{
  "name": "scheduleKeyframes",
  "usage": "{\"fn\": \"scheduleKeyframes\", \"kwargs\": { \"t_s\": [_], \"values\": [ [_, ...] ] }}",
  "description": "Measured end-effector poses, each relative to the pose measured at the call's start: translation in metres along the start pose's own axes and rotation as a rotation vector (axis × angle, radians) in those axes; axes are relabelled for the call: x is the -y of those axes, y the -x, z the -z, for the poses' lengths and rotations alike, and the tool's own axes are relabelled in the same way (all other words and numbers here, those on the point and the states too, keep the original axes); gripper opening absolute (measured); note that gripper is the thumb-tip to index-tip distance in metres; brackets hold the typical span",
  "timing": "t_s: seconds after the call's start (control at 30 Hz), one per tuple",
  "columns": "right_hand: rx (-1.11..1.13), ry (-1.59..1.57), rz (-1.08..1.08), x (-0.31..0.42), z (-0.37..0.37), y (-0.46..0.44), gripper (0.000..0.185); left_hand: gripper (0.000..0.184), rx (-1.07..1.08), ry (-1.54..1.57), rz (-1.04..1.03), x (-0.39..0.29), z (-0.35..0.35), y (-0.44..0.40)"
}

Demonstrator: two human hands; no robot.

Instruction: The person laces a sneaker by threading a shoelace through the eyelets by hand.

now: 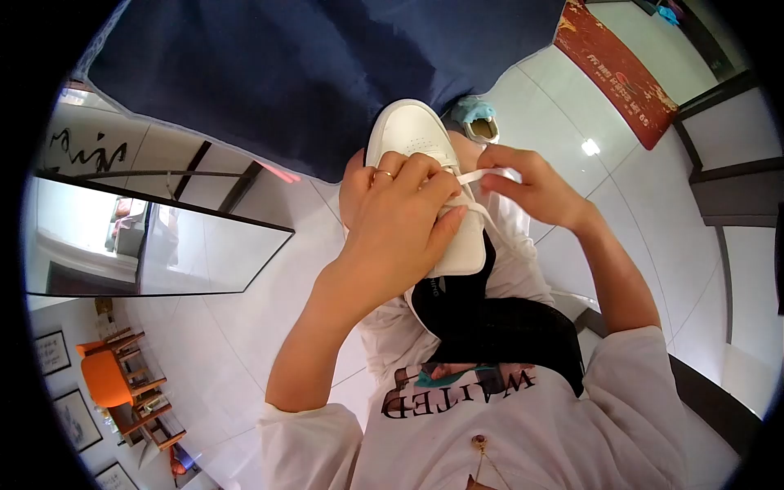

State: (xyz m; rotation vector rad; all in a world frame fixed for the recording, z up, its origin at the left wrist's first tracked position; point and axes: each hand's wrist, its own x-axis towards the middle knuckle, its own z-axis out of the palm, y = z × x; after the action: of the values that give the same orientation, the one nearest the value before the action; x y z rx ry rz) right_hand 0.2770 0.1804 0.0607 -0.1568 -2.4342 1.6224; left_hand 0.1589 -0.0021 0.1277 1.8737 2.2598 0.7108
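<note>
A white shoe [412, 131] lies across my lap, its toe pointing away from me and its black-lined opening towards me. My left hand [402, 200] rests over the lacing area, fingers curled on the shoe; they cover much of the eyelets. Beside it, my right hand [527, 184] pinches a flat white shoelace [482, 174], stretched from the shoe between the two hands. Its fingertips are slightly blurred. Another stretch of lace hangs over the shoe's right side. The wide white tongue [460, 249] lies folded towards me.
Dark blue cloth [269, 73] hangs just beyond the shoe. Another pale shoe [482, 129] with something light blue stands on the tiled floor [604, 196]. A red mat [616, 73] lies at far right; a glass-topped table [220, 237] and an orange chair [106, 377] are left.
</note>
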Motion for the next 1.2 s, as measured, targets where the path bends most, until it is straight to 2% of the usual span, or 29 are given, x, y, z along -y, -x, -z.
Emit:
{"fn": "scheduleKeyframes", "kwargs": {
  "t_s": [0.17,0.23,0.33,0.43,0.5,0.6,0.77,0.83,0.93,0.97,1.03,1.1,1.17,1.2],
  "values": [
    [0.035,-0.148,-0.159,0.005,0.046,0.012,0.007,0.020,0.046,0.000,0.028,0.002,0.002,0.002],
    [-0.049,-0.211,-0.156,0.009,0.068,0.020,0.006,0.025,0.079,0.026,0.069,0.005,0.001,0.002],
    [-0.355,-0.377,-0.217,0.008,0.092,0.031,0.007,0.028,0.069,0.104,0.122,0.010,0.004,0.003],
    [-0.268,-0.760,0.102,0.010,0.124,0.042,0.015,0.029,0.072,0.191,0.110,0.019,0.000,0.004],
    [-0.217,-0.793,0.227,0.022,0.143,0.046,0.020,0.026,0.073,0.203,0.121,0.023,0.001,0.005],
    [-0.343,-0.781,0.289,0.031,0.182,0.064,0.023,0.021,0.041,0.214,0.148,0.026,-0.002,0.005],
    [-0.353,-1.030,0.425,0.058,0.234,0.096,0.027,0.015,0.011,0.111,0.192,0.019,-0.003,-0.001],
    [-0.559,-0.953,0.534,0.054,0.266,0.120,0.033,0.014,0.003,0.131,0.203,0.017,-0.004,-0.003],
    [-0.950,-0.721,0.671,0.069,0.260,0.126,0.041,0.013,-0.011,0.146,0.230,0.016,-0.003,-0.005],
    [-0.620,-1.124,0.593,0.088,0.246,0.116,0.041,0.013,-0.016,0.142,0.246,0.016,-0.003,-0.004],
    [-0.261,-1.492,0.492,0.101,0.224,0.100,0.041,0.012,-0.044,0.160,0.236,0.021,-0.008,-0.003],
    [-0.209,-1.221,0.504,0.089,0.205,0.092,0.042,0.012,-0.077,0.177,0.228,0.022,-0.010,-0.005],
    [-0.156,-0.950,0.506,0.085,0.184,0.075,0.043,0.013,-0.078,0.335,0.312,0.020,-0.010,-0.007],
    [-0.564,-0.764,0.256,0.111,0.141,0.048,0.045,0.013,-0.078,0.334,0.311,0.019,-0.008,-0.009]
  ]
}}
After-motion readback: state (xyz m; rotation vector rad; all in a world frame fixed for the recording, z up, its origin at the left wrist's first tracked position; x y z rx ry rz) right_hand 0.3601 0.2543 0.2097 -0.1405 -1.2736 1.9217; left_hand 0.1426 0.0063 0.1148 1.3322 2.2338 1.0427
